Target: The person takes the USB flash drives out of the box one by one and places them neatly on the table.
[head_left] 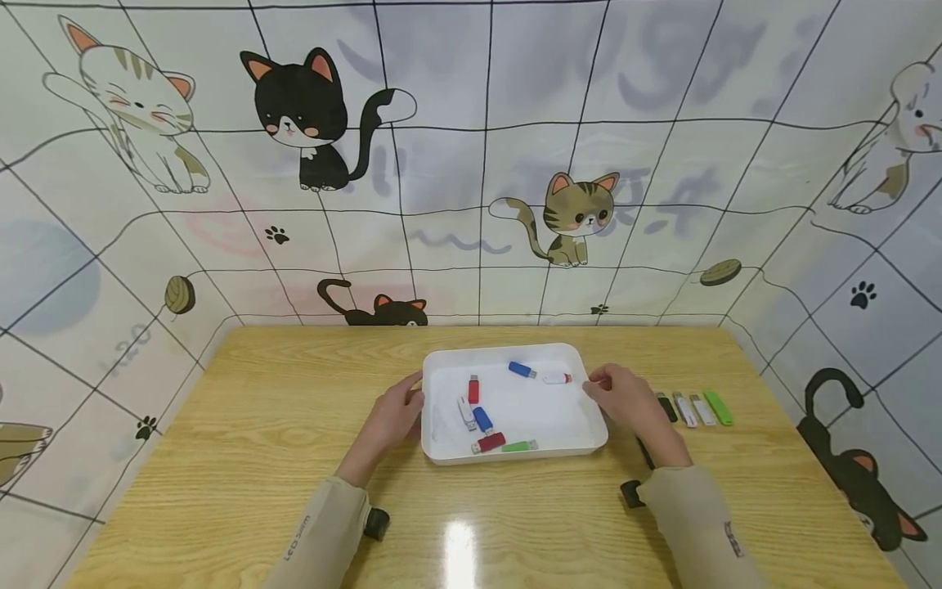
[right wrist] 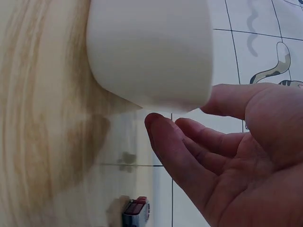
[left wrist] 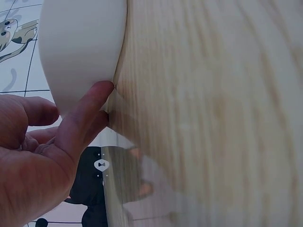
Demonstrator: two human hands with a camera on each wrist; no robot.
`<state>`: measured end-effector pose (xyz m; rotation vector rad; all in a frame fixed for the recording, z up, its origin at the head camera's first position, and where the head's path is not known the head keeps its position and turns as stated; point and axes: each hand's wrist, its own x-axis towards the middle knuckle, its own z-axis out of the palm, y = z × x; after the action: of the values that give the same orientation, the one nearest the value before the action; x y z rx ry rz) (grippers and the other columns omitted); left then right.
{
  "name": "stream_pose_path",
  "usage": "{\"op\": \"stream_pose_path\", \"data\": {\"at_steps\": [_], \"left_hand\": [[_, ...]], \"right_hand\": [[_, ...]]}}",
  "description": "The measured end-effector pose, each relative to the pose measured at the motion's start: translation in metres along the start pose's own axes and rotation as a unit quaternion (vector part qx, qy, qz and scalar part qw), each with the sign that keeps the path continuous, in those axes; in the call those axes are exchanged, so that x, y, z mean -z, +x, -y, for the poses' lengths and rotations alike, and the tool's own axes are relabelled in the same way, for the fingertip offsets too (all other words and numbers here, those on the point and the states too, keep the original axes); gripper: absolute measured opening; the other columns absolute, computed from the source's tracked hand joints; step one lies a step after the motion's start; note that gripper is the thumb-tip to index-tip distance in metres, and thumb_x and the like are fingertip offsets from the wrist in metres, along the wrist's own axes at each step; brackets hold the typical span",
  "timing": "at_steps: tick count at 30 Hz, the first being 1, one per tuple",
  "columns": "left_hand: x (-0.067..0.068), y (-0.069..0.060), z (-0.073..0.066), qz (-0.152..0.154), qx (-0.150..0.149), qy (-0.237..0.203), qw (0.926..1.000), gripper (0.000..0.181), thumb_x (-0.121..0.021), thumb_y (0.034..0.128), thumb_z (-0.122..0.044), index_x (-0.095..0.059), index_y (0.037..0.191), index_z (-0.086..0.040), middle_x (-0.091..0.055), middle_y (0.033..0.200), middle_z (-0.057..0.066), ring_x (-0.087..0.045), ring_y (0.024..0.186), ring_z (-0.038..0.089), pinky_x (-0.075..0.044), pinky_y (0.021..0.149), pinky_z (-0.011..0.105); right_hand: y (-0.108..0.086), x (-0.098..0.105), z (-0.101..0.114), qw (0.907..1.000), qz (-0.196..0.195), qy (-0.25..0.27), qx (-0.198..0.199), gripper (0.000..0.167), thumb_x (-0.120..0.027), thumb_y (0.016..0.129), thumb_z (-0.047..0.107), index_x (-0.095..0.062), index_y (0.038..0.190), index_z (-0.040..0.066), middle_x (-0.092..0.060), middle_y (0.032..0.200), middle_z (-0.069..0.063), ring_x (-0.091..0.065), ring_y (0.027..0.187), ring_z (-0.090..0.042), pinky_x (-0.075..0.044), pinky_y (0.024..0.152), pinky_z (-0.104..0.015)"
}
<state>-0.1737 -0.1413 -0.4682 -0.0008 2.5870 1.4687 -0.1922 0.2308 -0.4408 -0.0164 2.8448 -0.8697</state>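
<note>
A white tray [head_left: 515,409] sits on the table with several USB sticks inside. At its upper right lie a blue stick [head_left: 522,370] and a white one with a red end [head_left: 557,378]. A red [head_left: 473,389], a white [head_left: 467,413], a blue [head_left: 482,420], a dark red [head_left: 489,442] and a green stick [head_left: 520,446] lie lower left. My left hand [head_left: 393,413] holds the tray's left side, thumb at the rim, fingertips low on the wall. On the right side, my right hand [head_left: 621,397] grips the rim by the thumb, fingers below it.
Right of my right hand, a black stick [head_left: 666,406], two whitish sticks [head_left: 702,410] and a green stick [head_left: 718,407] lie in a row on the wooden table [head_left: 294,384]. A cat-patterned cloth [head_left: 456,164] encloses the table at the back and sides.
</note>
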Motion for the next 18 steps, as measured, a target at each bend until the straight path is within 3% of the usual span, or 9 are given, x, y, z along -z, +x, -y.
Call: {"op": "stream_pose_path", "data": {"at_steps": [7,13,18], "left_hand": [[-0.002,0.001,0.001,0.002,0.001,-0.011,0.9999,0.048,-0.048,0.1087,-0.012,-0.044,0.157,-0.006,-0.064,0.137,0.024,-0.070,0.101,0.027,-0.063,0.074,0.039],[0.001,0.000,-0.004,-0.010,-0.003,0.016,0.9998,0.048,-0.049,0.1086,-0.014,-0.045,0.155,-0.002,-0.063,0.138,0.024,-0.066,0.118,0.033,-0.060,0.088,0.044],[0.003,0.002,-0.014,-0.046,-0.024,0.042,0.9978,0.049,-0.052,0.1068,-0.014,-0.047,0.152,0.004,-0.059,0.142,0.026,-0.059,0.129,0.041,-0.052,0.103,0.051]], "right_hand": [[0.005,-0.003,-0.007,0.9998,0.010,-0.003,0.017,0.042,-0.054,0.106,0.021,-0.061,0.134,-0.010,-0.064,0.128,-0.029,-0.062,0.114,-0.043,-0.052,0.095,-0.056],[0.003,-0.005,-0.008,0.9995,0.009,0.005,0.029,0.041,-0.053,0.106,0.019,-0.062,0.134,-0.011,-0.068,0.120,-0.026,-0.063,0.100,-0.034,-0.054,0.087,-0.050],[0.002,-0.003,-0.008,0.9994,0.015,0.011,0.030,0.041,-0.053,0.107,0.020,-0.062,0.134,-0.010,-0.069,0.111,-0.020,-0.062,0.091,-0.029,-0.052,0.081,-0.045]]}}
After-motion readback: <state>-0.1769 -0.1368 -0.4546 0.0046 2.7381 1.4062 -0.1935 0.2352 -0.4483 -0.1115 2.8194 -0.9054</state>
